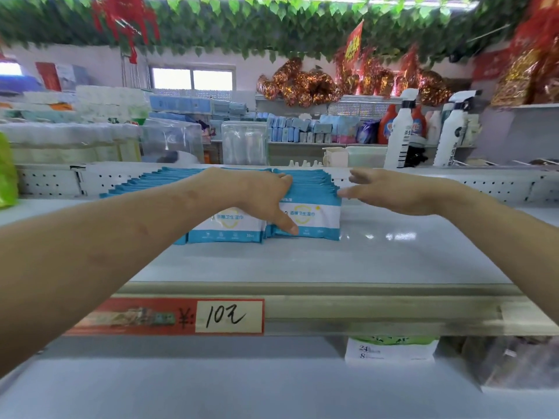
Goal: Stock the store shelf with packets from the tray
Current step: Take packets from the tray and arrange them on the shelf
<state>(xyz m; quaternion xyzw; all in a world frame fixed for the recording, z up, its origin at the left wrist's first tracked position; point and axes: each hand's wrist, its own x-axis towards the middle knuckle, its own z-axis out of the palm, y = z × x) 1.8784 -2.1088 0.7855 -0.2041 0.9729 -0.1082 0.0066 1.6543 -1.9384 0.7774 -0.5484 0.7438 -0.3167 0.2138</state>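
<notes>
**Desk:** What does your head camera show?

**Operator:** I see a white store shelf point(393, 255) with two rows of blue-and-white packets standing on edge, front faces towards me. The left-hand row point(230, 228) and the right-hand row point(314, 219) sit side by side and touch.

**Desk:** And the hands?

**Operator:** My left hand point(266, 195) grasps the right-hand row; fingers lie over the packet tops and the thumb presses down the front face, I judge to keep the packets upright and squared. My right hand point(390, 190) is released, fingers straight and holding nothing; its tips sit just beside the row's right side, likely to true that edge; whether they touch I cannot tell.

**Desk:** Where is the tray?

**Operator:** Out of view. A red price label point(193, 317) sits on the shelf's front lip. Bare shelf to the right suggests room for more packets.
</notes>
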